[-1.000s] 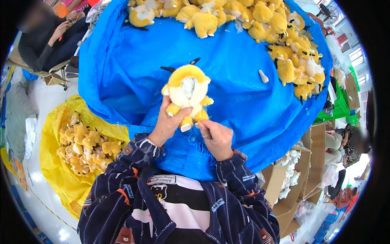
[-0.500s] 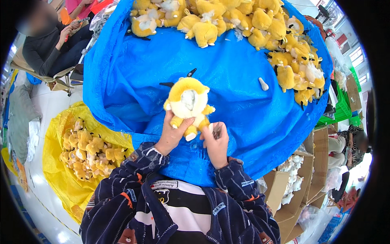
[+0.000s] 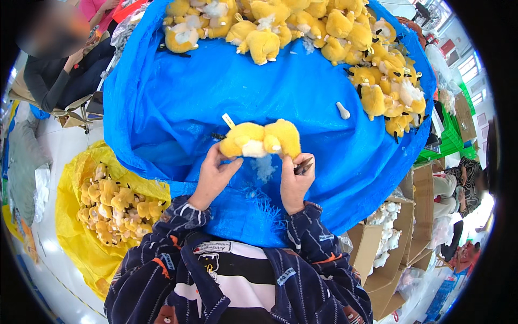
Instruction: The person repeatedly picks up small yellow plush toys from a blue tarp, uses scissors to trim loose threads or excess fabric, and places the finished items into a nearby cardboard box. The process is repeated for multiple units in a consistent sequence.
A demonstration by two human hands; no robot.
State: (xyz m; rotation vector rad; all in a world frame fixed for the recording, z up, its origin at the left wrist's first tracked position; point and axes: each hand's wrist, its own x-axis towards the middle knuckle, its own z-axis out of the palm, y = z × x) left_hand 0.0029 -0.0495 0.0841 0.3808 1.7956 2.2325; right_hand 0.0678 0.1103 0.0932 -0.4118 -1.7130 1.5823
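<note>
A yellow plush toy [image 3: 282,136] with white patches is held sideways over a blue plastic sheet [image 3: 178,94]. My left hand [image 3: 216,175] pinches its left end, near a pale tag [image 3: 229,121] and a thin black piece. At the toy's right end, my right hand [image 3: 296,181] grips the yellow fur between thumb and fingers. A small dark metal tool [image 3: 304,166] also sits in my right hand; its kind is mostly hidden by the fingers. Below the toy, a tuft of white stuffing [image 3: 264,168] lies on the sheet.
Yellow plush toys [image 3: 337,27] pile up along the sheet's far and right edges. A small white bottle-shaped piece [image 3: 342,110] lies nearer. At left stands a yellow bag [image 3: 67,189] of toys; at right, cardboard boxes [image 3: 362,243] hold white pieces. A person [image 3: 46,81] sits far left.
The toy has turned from upright, with its white opening showing, to lying sideways. My left hand moved to its left end, and my right hand now grips its right end.
</note>
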